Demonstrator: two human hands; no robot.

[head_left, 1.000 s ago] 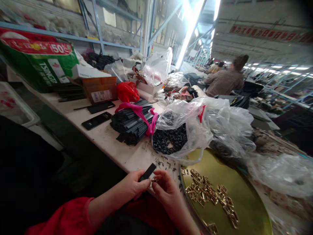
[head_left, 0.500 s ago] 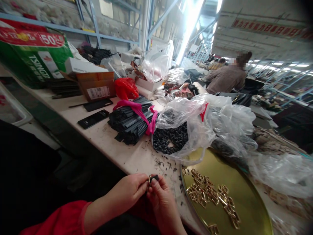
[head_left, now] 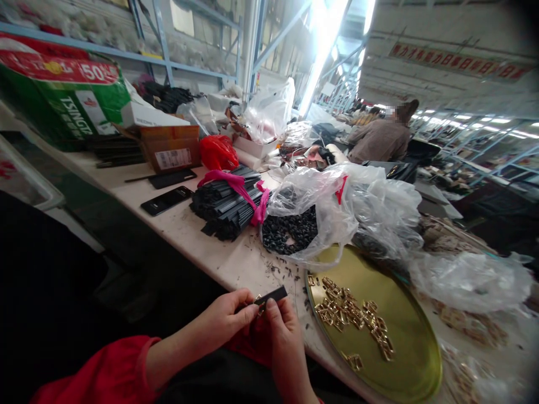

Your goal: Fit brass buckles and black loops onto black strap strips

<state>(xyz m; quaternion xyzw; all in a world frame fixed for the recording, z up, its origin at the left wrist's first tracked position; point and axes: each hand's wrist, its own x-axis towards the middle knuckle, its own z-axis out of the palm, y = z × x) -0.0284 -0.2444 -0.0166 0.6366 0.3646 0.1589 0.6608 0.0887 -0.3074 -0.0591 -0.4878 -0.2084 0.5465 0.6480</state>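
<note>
- Landmark: the round gold tray [head_left: 404, 359], lying on the pale worktable [head_left: 219, 261]; all places below are given relative to it.
- Left hand [head_left: 227, 321] and right hand [head_left: 281, 331]: held together just off the tray's left rim, over the table's near edge. Both are pinched on one small workpiece — a short black strap piece [head_left: 273, 295] with a small gold buckle [head_left: 258, 301] at its left end.
- Grip: the left thumb and forefinger close on the buckle end; the right fingertips hold the strap from below, leaving its right end free and pointing towards the tray.
- Handling, as a judgement: the strap piece looks light, thin and flexible but holds its line over this short length, so it should be taken close to the buckle, where bending is least. The buckle appears rigid, smooth metal and probably slippery; a pinch across its flat faces would suit it better than one on its edges.
- On the tray: a loose scatter of gold buckles [head_left: 349, 314], lying in its left half, apart from the hands.
- Beyond the tray's far rim: a clear plastic bag of small black parts [head_left: 290, 231], its lower edge overlapping the rim.
- Left of that bag, well apart from the tray: a bundle of black strips [head_left: 225, 206] tied with pink ribbon, then a dark phone [head_left: 166, 200].
- Far beyond the tray: a seated person [head_left: 381, 140], turned away, whose hands cannot be seen.
</note>
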